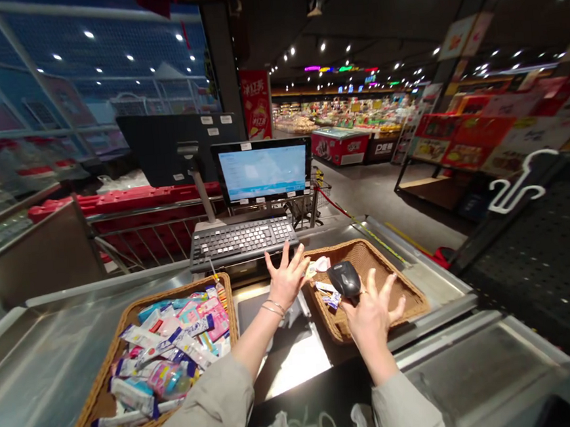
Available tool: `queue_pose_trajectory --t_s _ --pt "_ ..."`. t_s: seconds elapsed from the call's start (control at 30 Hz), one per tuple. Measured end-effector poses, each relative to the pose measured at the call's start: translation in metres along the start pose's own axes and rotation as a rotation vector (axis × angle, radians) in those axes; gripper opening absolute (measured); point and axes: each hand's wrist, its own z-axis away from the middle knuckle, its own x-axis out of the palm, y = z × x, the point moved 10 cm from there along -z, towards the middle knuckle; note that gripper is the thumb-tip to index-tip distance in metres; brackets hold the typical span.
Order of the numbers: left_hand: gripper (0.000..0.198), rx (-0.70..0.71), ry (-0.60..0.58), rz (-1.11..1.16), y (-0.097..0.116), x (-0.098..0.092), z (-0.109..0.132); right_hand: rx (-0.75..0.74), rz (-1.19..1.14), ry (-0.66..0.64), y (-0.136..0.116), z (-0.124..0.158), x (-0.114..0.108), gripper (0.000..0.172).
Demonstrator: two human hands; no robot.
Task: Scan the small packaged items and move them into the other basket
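Observation:
My left hand [287, 282] is over the counter between two wicker baskets, its fingers spread and a bracelet on the wrist. Its fingertips lie near the keyboard's lower right corner and beside a small pale packet [320, 264] at the rim of the right basket [402, 290]. Above that basket, my right hand [370, 309] has its fingers apart. A black barcode scanner [344, 279] is just left of them; whether the thumb touches it I cannot tell. Small white-and-blue packets [329, 295] lie inside below the scanner. The left basket [104, 366] holds many wrapped sticks and pouches.
Behind the hands stand a black keyboard [242, 238] and a lit monitor [265, 172], with a second screen [171, 147] turned away. Metal counter [39, 351] extends at left. A white hanger [517, 188] hangs on a dark panel at right. Shopping carts are beyond.

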Motion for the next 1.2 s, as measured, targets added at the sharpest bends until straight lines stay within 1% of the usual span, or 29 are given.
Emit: queue_pose_trajectory --t_s 0.1,0.2,0.33,0.43,0.53,0.63,0.83,1.0,1.2 --pt "0.045 0.040 0.000 0.033 0.014 0.006 -0.005 0.039 0.021 0.011 0.015 -0.001 -0.002 0.042" --pt "0.049 0.027 -0.026 0.055 0.023 0.014 -0.009 0.083 0.041 0.011 0.028 -0.001 -0.002 0.043" --pt "0.056 -0.006 -0.069 0.057 0.027 0.020 -0.012 0.101 0.043 0.009 0.036 0.000 -0.002 0.045" --pt "0.056 -0.028 -0.074 0.052 0.023 0.019 -0.011 0.096 0.021 0.015 0.036 0.002 -0.002 0.046" --pt "0.057 -0.084 -0.073 0.035 0.012 0.015 -0.008 0.084 -0.002 0.018 0.031 0.002 0.000 0.043" --pt "0.060 -0.149 -0.067 0.018 -0.001 0.008 -0.002 0.058 -0.023 0.001 0.020 0.000 0.005 0.041" --pt "0.066 -0.261 -0.060 -0.029 -0.032 -0.010 0.018 -0.034 -0.057 -0.012 -0.015 -0.003 0.012 0.043" --pt "0.064 -0.351 -0.077 -0.097 -0.065 -0.026 0.042 -0.105 -0.098 -0.018 -0.048 -0.005 0.017 0.046" --pt "0.062 -0.455 -0.076 -0.161 -0.102 -0.044 0.080 -0.219 -0.142 -0.031 -0.085 -0.001 0.025 0.045"
